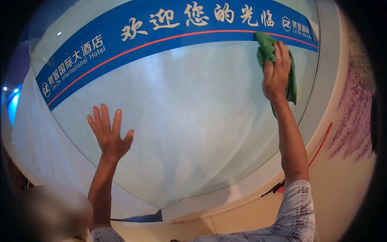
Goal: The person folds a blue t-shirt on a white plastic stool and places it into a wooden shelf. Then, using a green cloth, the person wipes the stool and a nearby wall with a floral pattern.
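Before me stands a large glass pane with a blue printed strip across its upper part; the strip bears writing and a thin red line. At the upper right, my right hand presses a green cloth to the glass, its upper end lying over the lower edge of the strip. Part of the cloth hangs down behind my wrist. On the left, below the strip, my left hand is spread with its fingers apart and holds nothing. Its palm faces the pane; whether it touches the glass I cannot tell.
White sheeting hangs at the left. A pale frame borders the pane at the right, beside a wall with a purple plant pattern and a red strip. A blurred round shape fills the lower left. Tiled floor shows below.
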Available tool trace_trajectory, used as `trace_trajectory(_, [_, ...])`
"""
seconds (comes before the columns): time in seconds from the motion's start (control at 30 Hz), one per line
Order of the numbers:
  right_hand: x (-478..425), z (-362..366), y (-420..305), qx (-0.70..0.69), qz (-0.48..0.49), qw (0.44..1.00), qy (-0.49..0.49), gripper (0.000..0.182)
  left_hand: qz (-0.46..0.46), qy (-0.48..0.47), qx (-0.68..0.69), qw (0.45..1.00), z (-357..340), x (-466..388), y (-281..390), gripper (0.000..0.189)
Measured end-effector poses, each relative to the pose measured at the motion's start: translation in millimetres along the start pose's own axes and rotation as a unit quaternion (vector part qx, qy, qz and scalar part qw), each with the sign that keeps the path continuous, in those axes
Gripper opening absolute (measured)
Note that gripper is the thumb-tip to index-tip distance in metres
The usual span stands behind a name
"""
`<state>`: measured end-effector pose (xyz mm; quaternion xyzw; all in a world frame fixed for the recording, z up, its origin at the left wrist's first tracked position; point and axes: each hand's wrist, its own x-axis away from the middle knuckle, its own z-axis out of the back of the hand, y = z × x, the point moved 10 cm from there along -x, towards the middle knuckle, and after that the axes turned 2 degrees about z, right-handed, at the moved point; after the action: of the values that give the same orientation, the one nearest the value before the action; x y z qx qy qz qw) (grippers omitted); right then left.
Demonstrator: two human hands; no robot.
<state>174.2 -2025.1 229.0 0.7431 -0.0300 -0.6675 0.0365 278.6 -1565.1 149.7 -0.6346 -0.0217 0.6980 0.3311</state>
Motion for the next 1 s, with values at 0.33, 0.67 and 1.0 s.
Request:
trace_trajectory(0.33, [40, 14, 110, 0.032, -0.112, 0.993, 0.032, 0.053, 0.001, -0.015, 0.006, 1.000, 7, -5, 6, 0.082])
trace_trajectory(0.67, [57, -17, -98, 0.021, -0.086, 0.996, 0.022, 0.052, 0.004, 0.002, 0.045, 0.999, 3, 1, -3, 0.073])
trace_trajectory(1.0, [85, -49, -341, -0.095, -0.014, 0.994, -0.047, 0.054, 0.024, 0.051, 0.157, 0.986, 14, 2, -9, 0.051])
